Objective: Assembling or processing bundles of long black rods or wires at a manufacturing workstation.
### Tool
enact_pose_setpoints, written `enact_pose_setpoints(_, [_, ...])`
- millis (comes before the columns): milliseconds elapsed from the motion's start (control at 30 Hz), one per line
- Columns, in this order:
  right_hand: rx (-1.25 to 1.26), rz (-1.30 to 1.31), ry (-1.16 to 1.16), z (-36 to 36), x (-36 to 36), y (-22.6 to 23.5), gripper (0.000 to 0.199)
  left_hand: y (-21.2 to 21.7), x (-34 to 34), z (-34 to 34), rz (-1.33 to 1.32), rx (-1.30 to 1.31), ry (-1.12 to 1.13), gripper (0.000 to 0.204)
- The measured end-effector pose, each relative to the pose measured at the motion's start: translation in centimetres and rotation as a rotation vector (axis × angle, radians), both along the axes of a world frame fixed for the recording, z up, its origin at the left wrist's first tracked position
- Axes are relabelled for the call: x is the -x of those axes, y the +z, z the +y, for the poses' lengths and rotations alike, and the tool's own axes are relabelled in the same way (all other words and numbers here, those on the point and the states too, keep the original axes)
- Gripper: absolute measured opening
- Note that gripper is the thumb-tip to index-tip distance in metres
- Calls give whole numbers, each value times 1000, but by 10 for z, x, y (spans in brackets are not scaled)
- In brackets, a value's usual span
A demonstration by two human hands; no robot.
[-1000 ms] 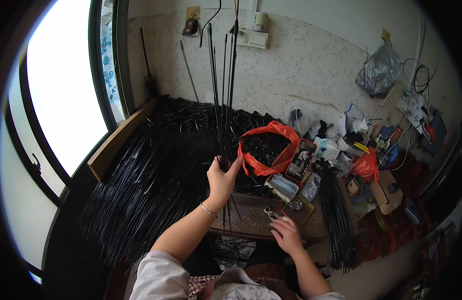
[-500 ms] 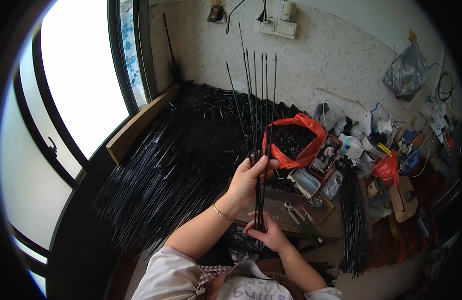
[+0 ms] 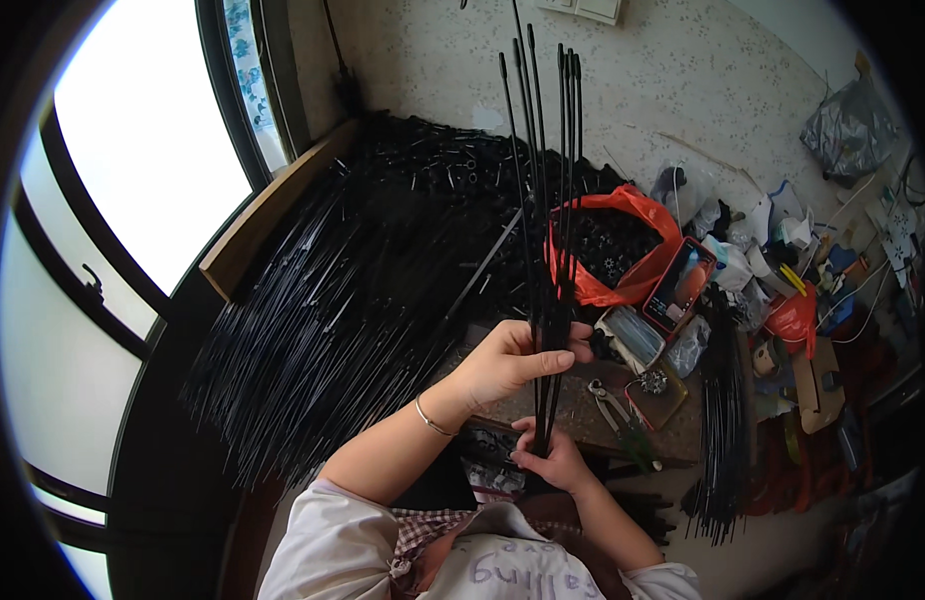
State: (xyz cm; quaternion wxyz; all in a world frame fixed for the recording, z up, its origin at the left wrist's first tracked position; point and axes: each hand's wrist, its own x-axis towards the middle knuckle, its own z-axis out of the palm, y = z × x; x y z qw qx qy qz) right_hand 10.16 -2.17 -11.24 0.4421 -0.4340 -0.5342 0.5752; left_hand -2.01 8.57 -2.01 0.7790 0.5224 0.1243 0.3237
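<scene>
Clasping thin black rods (image 3: 552, 318) that pointed far, my left hand (image 3: 521, 362) reached rightward, thumb across them; my right hand (image 3: 557, 464) closed around their near ends.

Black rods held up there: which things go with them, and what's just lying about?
Seem to belong:
- held black rods, in the left grip and right grip
- heap of black rods
- red bag of black parts, probably

Seem just lying about:
- phone
- cardboard box

The white top (image 3: 461, 578) bears purple lettering (image 3: 523, 568), and a slim bangle (image 3: 429, 421) looks silvery
</scene>
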Motion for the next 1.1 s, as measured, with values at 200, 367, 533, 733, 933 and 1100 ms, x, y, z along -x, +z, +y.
enact_pose_setpoints(200, [-264, -142, -215, 21, -32, 1, 31, 2, -35, 16, -35, -182, -178, 37])
enact_pose_setpoints(367, [-18, 185, -241, 9, -52, 16, 24, 6, -79, 8, -28, 330, 128, 31])
enact_pose_setpoints(533, [-157, 186, -243, 4, -69, 24, 17, 16, -93, 8, -67, 259, 134, 28])
enact_pose_setpoints(733, [-33, 257, -204, 2, -78, 10, 25, 8, -83, 8, 71, -90, 10, 20])
enact_pose_setpoints(933, [518, 804, 18, 40, -86, 15, 64, -52, -67, -14, 115, -994, -109, 11])
enact_pose_setpoints(1100, [581, 779, -293, 104, -66, 55, 62, -105, -47, -15, 260, -1155, -81, 21])
